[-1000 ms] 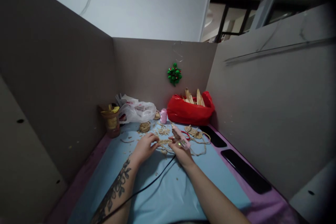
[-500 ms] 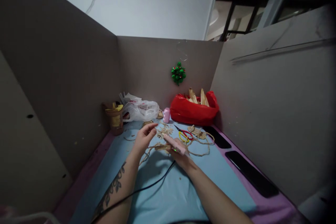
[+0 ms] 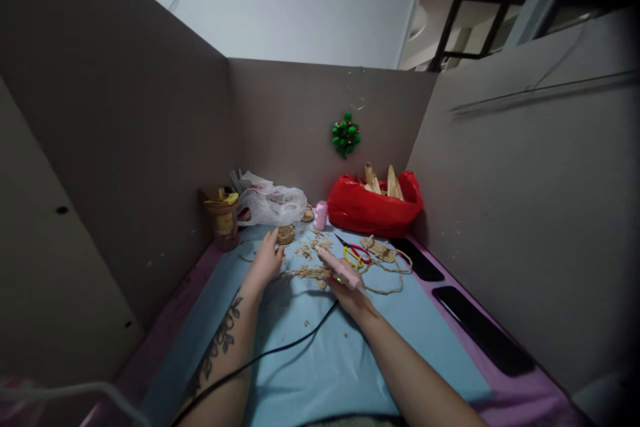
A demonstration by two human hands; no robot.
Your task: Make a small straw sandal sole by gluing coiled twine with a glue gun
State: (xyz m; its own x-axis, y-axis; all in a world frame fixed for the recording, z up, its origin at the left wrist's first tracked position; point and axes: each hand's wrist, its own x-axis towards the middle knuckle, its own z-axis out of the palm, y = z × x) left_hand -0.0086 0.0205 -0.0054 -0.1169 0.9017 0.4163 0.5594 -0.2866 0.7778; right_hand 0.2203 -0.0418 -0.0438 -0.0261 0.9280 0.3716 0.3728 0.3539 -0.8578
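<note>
Tabletop (image 3: 325, 380), glue gun (image 3: 338, 267), bag (image 3: 360, 210) of husks (image 3: 393, 185).

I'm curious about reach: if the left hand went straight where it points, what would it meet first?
The left hand would probably meet the round brown coil; depth is unclear, and if it missed, the white bag comes next.

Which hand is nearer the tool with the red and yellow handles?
Right. The right hand, holding the pink glue gun, is just on the wearer's side of the tool; the left hand is farther off, to its left.
</note>
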